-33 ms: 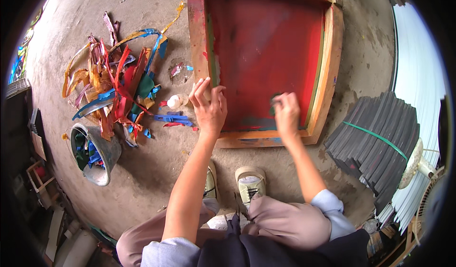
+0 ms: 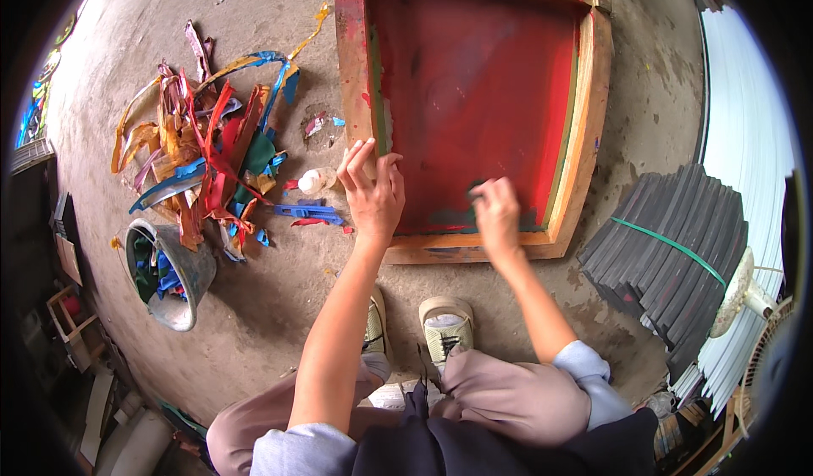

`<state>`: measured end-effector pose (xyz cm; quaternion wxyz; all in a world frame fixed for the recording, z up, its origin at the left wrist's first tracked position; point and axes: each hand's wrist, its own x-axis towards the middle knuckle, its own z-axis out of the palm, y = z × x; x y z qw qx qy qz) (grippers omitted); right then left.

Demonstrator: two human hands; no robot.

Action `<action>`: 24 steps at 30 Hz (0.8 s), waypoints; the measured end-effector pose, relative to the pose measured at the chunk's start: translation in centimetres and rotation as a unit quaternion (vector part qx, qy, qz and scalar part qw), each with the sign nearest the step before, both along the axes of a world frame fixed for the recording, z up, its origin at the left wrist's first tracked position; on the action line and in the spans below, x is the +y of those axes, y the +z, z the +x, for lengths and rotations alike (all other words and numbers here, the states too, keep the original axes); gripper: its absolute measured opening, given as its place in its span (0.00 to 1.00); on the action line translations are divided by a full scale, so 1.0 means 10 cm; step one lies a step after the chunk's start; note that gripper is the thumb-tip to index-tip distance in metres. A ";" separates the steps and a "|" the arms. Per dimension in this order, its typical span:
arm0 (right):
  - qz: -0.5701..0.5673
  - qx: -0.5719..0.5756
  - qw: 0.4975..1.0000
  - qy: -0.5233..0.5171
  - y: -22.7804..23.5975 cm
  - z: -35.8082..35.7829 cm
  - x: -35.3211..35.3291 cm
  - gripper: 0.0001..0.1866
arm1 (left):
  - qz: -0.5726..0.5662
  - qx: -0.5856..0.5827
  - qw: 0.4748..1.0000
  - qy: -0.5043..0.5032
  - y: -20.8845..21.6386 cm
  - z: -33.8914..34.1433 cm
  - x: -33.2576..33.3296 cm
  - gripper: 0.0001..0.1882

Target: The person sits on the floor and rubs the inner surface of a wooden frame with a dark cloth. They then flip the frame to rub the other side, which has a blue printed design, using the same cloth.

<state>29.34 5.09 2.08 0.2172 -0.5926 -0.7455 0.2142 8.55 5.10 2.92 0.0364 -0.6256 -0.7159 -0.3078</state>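
A wooden screen-printing frame [image 2: 580, 137] lies on the floor in front of me. Its stretched mesh [image 2: 474, 103] is stained red, with dark smears along the near end. My left hand [image 2: 373, 192] grips the frame's left rail near the close corner, fingers bent over the wood. Over the near part of the mesh, my right hand [image 2: 498, 215] pinches a dark green rag [image 2: 474, 195] against the surface. Most of the rag is hidden under the fingers. Beside my left hand are a small whitish bottle [image 2: 315, 179] and a blue plastic tool [image 2: 309, 213].
A tangled heap of colourful dried-paint strips [image 2: 207, 137] lies at left, above a tipped grey bucket [image 2: 190, 277] with blue and green stuff inside. To the right stand a strapped stack of dark grey sheets [image 2: 669, 239], a white sheet stack [image 2: 745, 95] and a fan [image 2: 766, 353].
My right hand has slid a little left and nearer across the mesh with the rag. Dark smearing near the close end looks different. My left hand has stayed put.
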 end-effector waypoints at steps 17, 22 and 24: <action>-0.070 0.012 0.996 0.060 -0.03 0.00 -0.30 0.13 | -0.002 0.003 1.000 0.001 -0.02 0.02 -0.01 0.09; 0.022 -0.030 0.998 -0.044 0.00 0.28 0.20 0.11 | 0.003 -0.005 1.000 0.000 0.00 0.00 -0.02 0.09; 0.043 -0.001 0.993 -0.110 0.11 0.28 0.54 0.09 | 0.001 -0.005 1.000 -0.001 0.00 -0.01 -0.03 0.09</action>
